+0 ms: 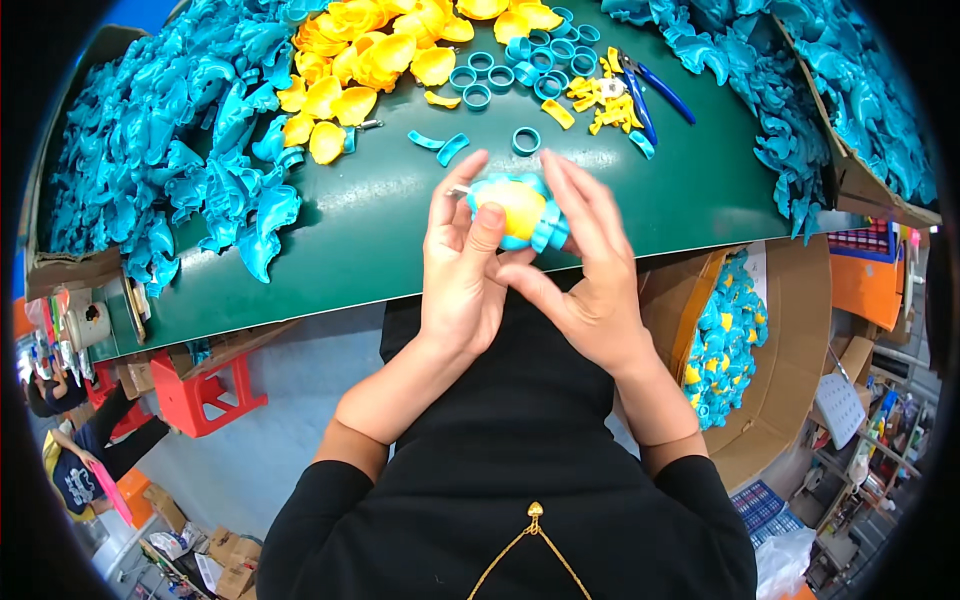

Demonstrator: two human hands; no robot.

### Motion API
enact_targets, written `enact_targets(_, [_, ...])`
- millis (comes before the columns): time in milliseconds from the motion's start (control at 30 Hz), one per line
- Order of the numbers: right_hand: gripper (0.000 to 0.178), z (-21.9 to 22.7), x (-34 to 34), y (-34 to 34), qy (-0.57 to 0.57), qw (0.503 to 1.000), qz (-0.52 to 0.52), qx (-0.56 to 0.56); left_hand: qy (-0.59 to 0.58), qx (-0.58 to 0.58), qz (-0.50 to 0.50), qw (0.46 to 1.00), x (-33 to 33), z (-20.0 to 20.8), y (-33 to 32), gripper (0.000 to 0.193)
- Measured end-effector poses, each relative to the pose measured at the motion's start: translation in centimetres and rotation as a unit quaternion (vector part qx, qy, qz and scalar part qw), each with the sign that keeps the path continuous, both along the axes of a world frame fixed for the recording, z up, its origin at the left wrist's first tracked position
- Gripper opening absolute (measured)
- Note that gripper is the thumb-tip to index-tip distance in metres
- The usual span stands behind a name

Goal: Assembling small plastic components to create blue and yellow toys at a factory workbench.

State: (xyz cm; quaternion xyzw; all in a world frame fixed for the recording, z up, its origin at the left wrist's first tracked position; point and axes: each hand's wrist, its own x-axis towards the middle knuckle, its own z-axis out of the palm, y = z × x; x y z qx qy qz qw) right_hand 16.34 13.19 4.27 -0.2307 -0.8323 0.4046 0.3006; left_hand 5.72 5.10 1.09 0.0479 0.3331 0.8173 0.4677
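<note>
Between my hands, just above the near edge of the green table, is a small turquoise and yellow plastic toy (520, 208). My left hand (467, 255) grips it, thumb pressed on the yellow front and fingers behind. A short metal pin pokes out of its upper left side. My right hand (592, 265) is beside the toy on the right, fingers stretched and thumb apart, cupped around it without a clear grip; whether a fingertip touches it I cannot tell. A single turquoise ring (526, 141) lies just beyond the toy.
Heaps of turquoise parts (180, 130) and yellow shells (370, 50) cover the green table (370, 230). Several turquoise rings (540, 60), small yellow pieces (610, 105) and blue-handled cutters (645, 95) lie farther back. A cardboard box (790, 350) of turquoise-yellow toys (730, 340) stands at right below.
</note>
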Motion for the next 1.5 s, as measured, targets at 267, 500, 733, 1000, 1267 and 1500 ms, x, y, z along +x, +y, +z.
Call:
enact_targets(267, [0.049, -0.9, 1.3, 1.0, 0.122, 0.985, 0.048, -0.11, 0.063, 0.112, -0.104, 0.986, -2.5, -2.0, -1.6, 0.073])
enact_targets(500, [0.048, -1.2, 1.2, 0.3, 0.162, 0.976, 0.069, -0.129, 0.111, 0.16, -0.097, 0.976, -3.1, -2.5, -2.1, 0.068])
enact_targets(733, [0.056, -2.1, 2.6, 0.5, 0.101, 0.942, 0.067, -0.312, 0.387, 0.049, -0.09, 0.916, -4.9, -2.7, -3.3, 0.045])
enact_targets(1000, [0.059, -1.2, 1.1, 5.3, 0.033, 0.962, 0.032, -0.269, 0.594, -0.113, -0.073, 0.794, -6.1, 0.9, 0.2, 0.023])
enact_targets(1267, [0.052, -5.4, -9.6, 11.3, 0.121, 0.973, 0.081, -0.181, 0.625, -0.173, -0.003, 0.761, -5.1, -0.6, -2.0, 0.012])
enact_targets(1500, [0.054, -0.4, -12.1, 7.3, -0.166, 0.958, 0.006, 0.235, 0.642, -0.148, -0.036, 0.751, -5.0, -0.3, -4.7, 0.013])
